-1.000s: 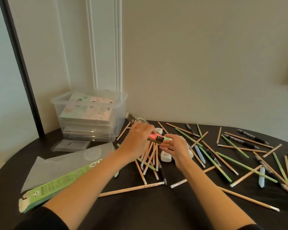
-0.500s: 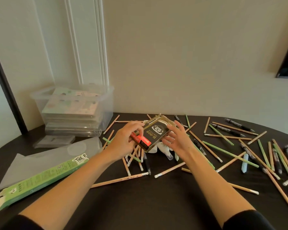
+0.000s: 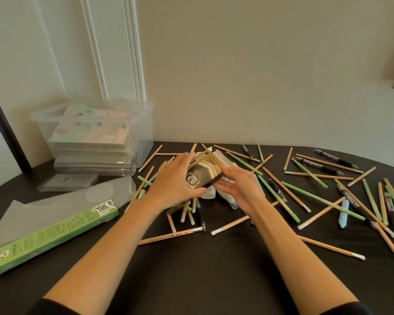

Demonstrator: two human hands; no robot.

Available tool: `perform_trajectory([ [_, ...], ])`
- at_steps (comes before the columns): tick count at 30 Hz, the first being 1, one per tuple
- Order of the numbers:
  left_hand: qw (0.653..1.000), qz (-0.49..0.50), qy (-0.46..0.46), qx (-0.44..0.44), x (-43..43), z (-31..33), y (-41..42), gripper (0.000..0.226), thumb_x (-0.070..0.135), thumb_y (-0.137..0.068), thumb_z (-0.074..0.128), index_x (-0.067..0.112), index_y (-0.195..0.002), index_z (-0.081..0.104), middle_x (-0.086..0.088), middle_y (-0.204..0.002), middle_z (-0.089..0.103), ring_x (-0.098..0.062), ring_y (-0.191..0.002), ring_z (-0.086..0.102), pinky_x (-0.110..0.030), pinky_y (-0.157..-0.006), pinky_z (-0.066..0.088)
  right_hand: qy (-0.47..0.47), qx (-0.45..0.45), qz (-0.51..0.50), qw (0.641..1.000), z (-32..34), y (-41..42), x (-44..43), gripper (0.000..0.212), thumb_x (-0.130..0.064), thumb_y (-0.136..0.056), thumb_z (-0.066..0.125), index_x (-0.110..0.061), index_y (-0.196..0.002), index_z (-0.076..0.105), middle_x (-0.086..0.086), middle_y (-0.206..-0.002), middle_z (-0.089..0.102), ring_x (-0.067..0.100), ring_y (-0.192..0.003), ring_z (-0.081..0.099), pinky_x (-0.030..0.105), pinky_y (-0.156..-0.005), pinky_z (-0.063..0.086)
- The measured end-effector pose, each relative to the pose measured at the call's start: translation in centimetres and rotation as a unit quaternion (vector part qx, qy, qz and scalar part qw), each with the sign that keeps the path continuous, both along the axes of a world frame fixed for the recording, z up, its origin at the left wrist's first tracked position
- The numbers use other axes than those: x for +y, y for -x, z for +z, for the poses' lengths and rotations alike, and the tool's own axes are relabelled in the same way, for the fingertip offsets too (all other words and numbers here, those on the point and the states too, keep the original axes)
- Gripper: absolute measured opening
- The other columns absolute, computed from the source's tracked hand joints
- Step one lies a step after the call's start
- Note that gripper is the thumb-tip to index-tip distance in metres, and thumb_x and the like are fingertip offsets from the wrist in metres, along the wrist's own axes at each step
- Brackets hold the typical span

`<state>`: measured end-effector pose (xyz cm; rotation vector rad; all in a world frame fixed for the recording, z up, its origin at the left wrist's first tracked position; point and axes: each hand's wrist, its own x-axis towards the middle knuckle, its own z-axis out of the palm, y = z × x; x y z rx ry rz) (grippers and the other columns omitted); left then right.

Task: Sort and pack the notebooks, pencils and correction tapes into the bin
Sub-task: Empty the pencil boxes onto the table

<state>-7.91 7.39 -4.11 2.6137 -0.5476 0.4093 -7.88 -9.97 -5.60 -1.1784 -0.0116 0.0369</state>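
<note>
Both hands hold a small black-and-gold box [image 3: 203,173] marked "0.5 mm" just above the table's middle. My left hand [image 3: 173,187] wraps its left end and underside; my right hand [image 3: 239,189] grips its right end. Wooden pencils [image 3: 171,235], green pencils [image 3: 321,200] and black pens [image 3: 334,161] lie scattered across the black table [image 3: 191,280]. White correction tapes [image 3: 208,194] lie under the hands, partly hidden. A clear plastic bin [image 3: 143,137] at the back left holds a stack of pastel notebooks [image 3: 91,130].
A green pencil carton [image 3: 48,235] lies at the front left on a grey plastic sleeve [image 3: 32,210]. Another clear packet [image 3: 66,181] sits before the bin. A pale blue piece [image 3: 344,215] lies among the pencils at right. The wall stands close behind.
The box has been turned in my hands: its red end no longer shows and the "0.5 mm" face is up. The camera has swung slightly.
</note>
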Motion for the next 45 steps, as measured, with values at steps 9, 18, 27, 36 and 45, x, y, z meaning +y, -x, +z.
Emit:
perform_trajectory([
  [9, 0.974, 0.209, 0.034, -0.075, 0.4, -2.1, -1.7, 0.088, 0.038, -0.077, 0.069, 0.015, -0.145, 0.018, -0.007, -0.139, 0.034, -0.025, -0.128, 0.033, -0.041, -0.104, 0.029, 0.294, -0.002, -0.092, 0.951, -0.1, -0.2, 0.3, 0.015, -0.015, -0.087, 0.058, -0.017, -0.101, 0.053, 0.004, -0.077, 0.064, 0.004, -0.043, 0.056, 0.016, -0.039, 0.041],
  [18, 0.971, 0.226, 0.025, -0.070, 0.6, -2.8, -2.0, 0.082, 0.039, -0.080, 0.065, 0.014, -0.144, 0.021, -0.006, -0.140, 0.034, -0.026, -0.127, 0.034, -0.042, -0.103, 0.029, 0.609, -0.082, 0.086, 0.784, -1.5, 0.7, 2.6, 0.017, -0.022, -0.085, 0.064, -0.019, -0.068, 0.058, -0.004, -0.059, 0.062, 0.002, -0.036, 0.053, 0.008, -0.044, 0.040],
  [27, 0.973, 0.217, 0.030, -0.077, 0.4, -3.3, -1.2, 0.075, 0.040, -0.081, 0.062, 0.016, -0.142, 0.025, -0.006, -0.142, 0.034, -0.025, -0.127, 0.034, -0.039, -0.102, 0.028, 0.638, -0.034, 0.094, 0.763, -1.4, 0.8, 4.3, 0.036, -0.034, -0.073, 0.073, -0.004, -0.091, 0.065, 0.009, -0.089, 0.064, 0.019, -0.086, 0.061, 0.032, -0.077, 0.051],
  [36, 0.974, 0.202, 0.058, -0.089, 0.4, -3.4, -0.9, 0.078, 0.041, -0.078, 0.067, 0.018, -0.141, 0.027, -0.007, -0.141, 0.035, -0.026, -0.127, 0.034, -0.041, -0.102, 0.030, 0.506, -0.025, -0.067, 0.859, -0.9, 0.4, 2.3, 0.015, -0.013, -0.080, 0.064, 0.001, -0.084, 0.068, 0.000, -0.059, 0.056, 0.006, -0.052, 0.050, 0.012, -0.048, 0.039],
  [45, 0.987, 0.141, 0.007, -0.079, 0.1, -3.8, -1.0, 0.084, 0.045, -0.077, 0.067, 0.021, -0.145, 0.022, -0.002, -0.143, 0.033, -0.020, -0.129, 0.032, -0.037, -0.105, 0.026, 0.366, -0.021, -0.252, 0.896, -0.9, -0.8, 0.2, 0.023, -0.015, -0.088, 0.058, -0.008, -0.110, 0.061, 0.004, -0.092, 0.063, 0.003, -0.062, 0.051, 0.015, -0.051, 0.037],
])
